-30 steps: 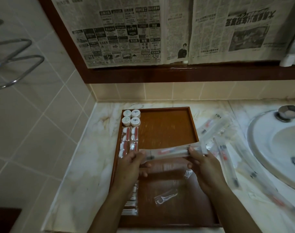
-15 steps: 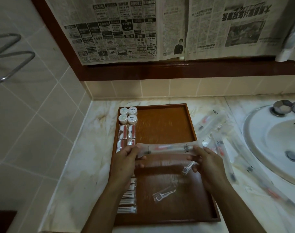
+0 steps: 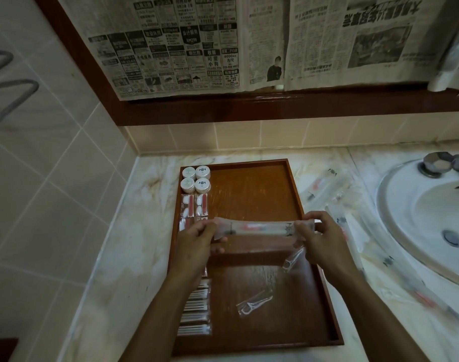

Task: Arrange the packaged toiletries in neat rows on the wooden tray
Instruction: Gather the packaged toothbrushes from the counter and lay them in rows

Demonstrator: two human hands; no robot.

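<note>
A wooden tray (image 3: pixel 252 194) lies on the marble counter. Both hands hold a clear toothbrush packet (image 3: pixel 259 229) crosswise above the tray's middle: my left hand (image 3: pixel 197 244) pinches its left end, my right hand (image 3: pixel 320 239) pinches its right end. Along the tray's left side stand several white round jars (image 3: pixel 195 178), below them small red-and-white packets (image 3: pixel 194 207), and near the front a row of cotton swab packets (image 3: pixel 195 312). Two floss pick packets (image 3: pixel 254 301) lie loose on the tray; one (image 3: pixel 292 258) sits under my right hand.
More clear toothbrush packets (image 3: pixel 325 186) are scattered on the counter between the tray and the white sink (image 3: pixel 432 218) at right. A tiled wall closes off the left; a newspaper-covered mirror frame (image 3: pixel 249 105) hangs behind.
Both hands have carried the toothbrush packet a little farther over the tray and leftward; its right end now sits inside the tray's right rim. My view has tilted down slightly.
</note>
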